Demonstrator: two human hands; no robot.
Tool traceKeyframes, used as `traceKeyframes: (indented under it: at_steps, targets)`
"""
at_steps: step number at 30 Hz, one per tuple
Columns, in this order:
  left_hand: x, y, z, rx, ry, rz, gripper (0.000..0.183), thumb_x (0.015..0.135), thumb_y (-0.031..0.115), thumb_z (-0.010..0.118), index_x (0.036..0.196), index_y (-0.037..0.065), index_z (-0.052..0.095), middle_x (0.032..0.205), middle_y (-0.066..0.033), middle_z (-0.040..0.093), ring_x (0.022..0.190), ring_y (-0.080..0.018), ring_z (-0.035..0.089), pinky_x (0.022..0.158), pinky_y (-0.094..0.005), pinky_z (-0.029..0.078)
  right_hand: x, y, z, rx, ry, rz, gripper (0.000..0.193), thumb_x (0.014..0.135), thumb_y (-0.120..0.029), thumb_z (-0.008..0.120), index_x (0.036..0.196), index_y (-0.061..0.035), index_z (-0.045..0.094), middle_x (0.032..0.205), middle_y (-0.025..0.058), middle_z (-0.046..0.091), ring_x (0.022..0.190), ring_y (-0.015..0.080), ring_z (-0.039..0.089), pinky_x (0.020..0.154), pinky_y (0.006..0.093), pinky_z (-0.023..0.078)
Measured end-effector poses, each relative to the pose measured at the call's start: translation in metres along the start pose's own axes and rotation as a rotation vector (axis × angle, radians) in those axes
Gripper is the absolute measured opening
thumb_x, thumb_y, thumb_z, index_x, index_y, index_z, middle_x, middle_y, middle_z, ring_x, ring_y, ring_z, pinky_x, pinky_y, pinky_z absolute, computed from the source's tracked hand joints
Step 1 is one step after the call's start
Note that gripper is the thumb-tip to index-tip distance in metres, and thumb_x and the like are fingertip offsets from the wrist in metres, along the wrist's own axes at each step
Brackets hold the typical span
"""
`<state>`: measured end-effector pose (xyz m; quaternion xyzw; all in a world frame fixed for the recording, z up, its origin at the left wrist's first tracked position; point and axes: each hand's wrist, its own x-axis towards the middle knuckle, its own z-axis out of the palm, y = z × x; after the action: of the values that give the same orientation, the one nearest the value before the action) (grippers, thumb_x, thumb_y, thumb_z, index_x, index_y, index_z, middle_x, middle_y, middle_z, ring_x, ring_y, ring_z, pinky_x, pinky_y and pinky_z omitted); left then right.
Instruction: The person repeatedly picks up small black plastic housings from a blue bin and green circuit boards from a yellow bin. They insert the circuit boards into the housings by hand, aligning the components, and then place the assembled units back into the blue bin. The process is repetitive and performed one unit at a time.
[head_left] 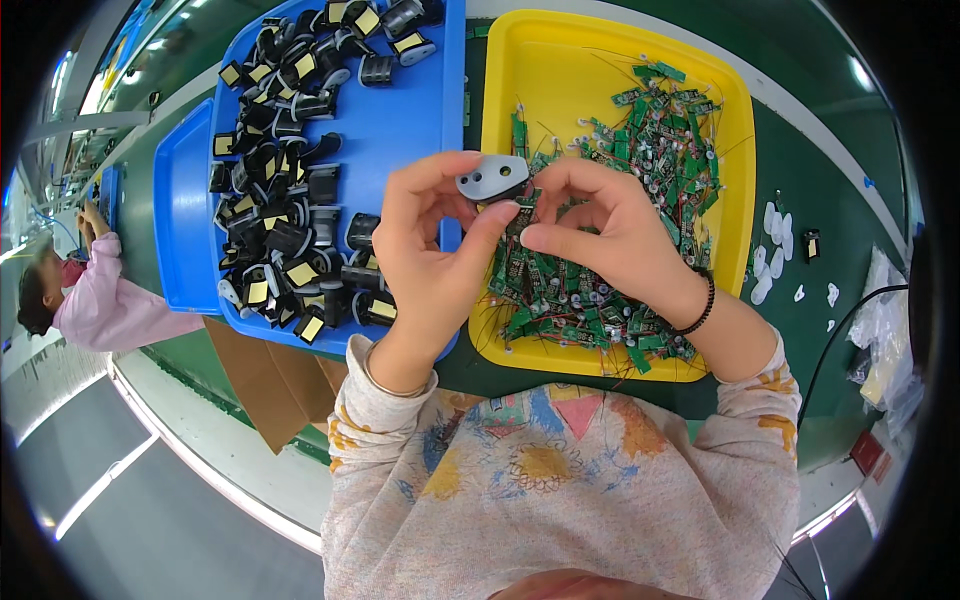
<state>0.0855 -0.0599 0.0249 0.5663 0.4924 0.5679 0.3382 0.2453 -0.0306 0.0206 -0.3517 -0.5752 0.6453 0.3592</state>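
Observation:
My left hand (425, 220) pinches a small plastic housing (492, 178) between thumb and fingers. Its upper face is light grey, with a few round holes, and its underside is black. Close against the housing's right end is my right hand (610, 225), its fingers curled. Whatever lies between those fingers is hidden; a bit of reddish wire shows near the fingertips. Both hands are over the near-left part of a yellow tray (742, 200), which holds many small green circuit boards (650, 150) with thin wires.
To the left, a blue tray (420, 130) carries many black housings (290, 200) with pale yellow pads. White oval pieces (778, 230) and one black part (812, 243) lie on the green table at right, near clear plastic bags (885, 340). A cardboard box (265, 385) stands below the blue tray. Another person (120, 300) sits far left.

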Motion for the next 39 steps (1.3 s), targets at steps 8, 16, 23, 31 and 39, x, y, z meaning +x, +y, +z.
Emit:
traceKeyframes:
  at_steps: [8, 16, 23, 31, 39]
  targets:
    - [0.006, 0.002, -0.01, -0.26, -0.067, -0.344, 0.037, 0.077, 0.004, 0.061, 0.11, 0.0, 0.044, 0.092, -0.0067, 0.058, 0.08, -0.0096, 0.055, 0.066, -0.02, 0.041, 0.001, -0.004, -0.007, 0.15, -0.03, 0.083, 0.015, 0.076, -0.008, 0.066, 0.085, -0.0006, 0.057, 0.075, 0.0014, 0.058, 0.067, 0.0058, 0.054, 0.056, 0.0187, 0.045]
    - [0.006, 0.003, -0.008, -0.484, -0.209, -0.51, 0.041, 0.079, 0.009, 0.061, 0.114, 0.002, 0.042, 0.095, -0.0082, 0.059, 0.08, -0.0083, 0.054, 0.068, -0.02, 0.039, 0.002, -0.006, -0.009, 0.361, -0.031, 0.132, 0.015, 0.078, -0.006, 0.063, 0.088, -0.001, 0.053, 0.07, 0.0023, 0.058, 0.06, 0.0071, 0.056, 0.054, 0.0189, 0.048]
    - [0.003, 0.0, -0.005, -0.375, -0.206, -0.404, 0.044, 0.076, 0.003, 0.064, 0.112, 0.002, 0.04, 0.094, -0.0093, 0.059, 0.08, -0.0097, 0.053, 0.072, -0.0224, 0.042, 0.003, -0.008, -0.01, 0.44, -0.021, 0.183, 0.014, 0.079, -0.008, 0.063, 0.086, -0.0022, 0.053, 0.069, 0.002, 0.057, 0.057, 0.0076, 0.056, 0.053, 0.0194, 0.048]
    - [0.0, -0.004, -0.004, -0.276, -0.242, -0.321, 0.043, 0.075, 0.004, 0.065, 0.111, 0.001, 0.042, 0.083, -0.0052, 0.058, 0.07, -0.0076, 0.05, 0.062, -0.0197, 0.039, 0.003, -0.009, -0.015, 0.364, -0.092, 0.161, 0.015, 0.078, -0.008, 0.063, 0.086, -0.0018, 0.052, 0.07, 0.0025, 0.058, 0.057, 0.0077, 0.057, 0.052, 0.0185, 0.047]
    - [0.0, -0.005, -0.004, -0.128, -0.276, -0.217, 0.043, 0.073, 0.005, 0.067, 0.111, 0.001, 0.046, 0.076, -0.0038, 0.057, 0.066, -0.0093, 0.051, 0.06, -0.0218, 0.038, 0.005, -0.011, -0.02, 0.237, -0.14, 0.151, 0.014, 0.077, -0.007, 0.065, 0.083, -0.001, 0.054, 0.069, 0.0009, 0.058, 0.054, 0.0072, 0.055, 0.051, 0.0181, 0.046]
